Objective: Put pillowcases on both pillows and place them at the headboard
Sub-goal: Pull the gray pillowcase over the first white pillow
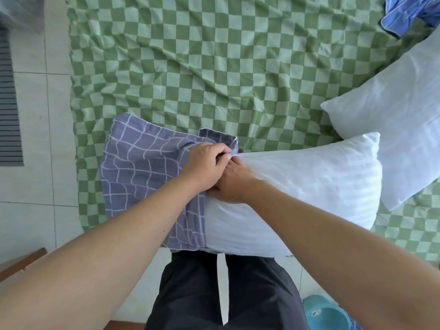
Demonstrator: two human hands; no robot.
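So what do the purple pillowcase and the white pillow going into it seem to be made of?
The pillowcase looks like thin matte woven cloth, maybe cotton: it creases and bunches limply where the left hand pinches its edge. The pillow looks like smooth white fabric with faint sheen stripes over soft stuffing, judging by its puffy shape.

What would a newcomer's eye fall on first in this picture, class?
Two hands meet at the centre: the left hand pinches the hem of a purple grid pillowcase, while the right hand presses the white pillow at its mouth. A second bare pillow lies at right on the green checked sheet.
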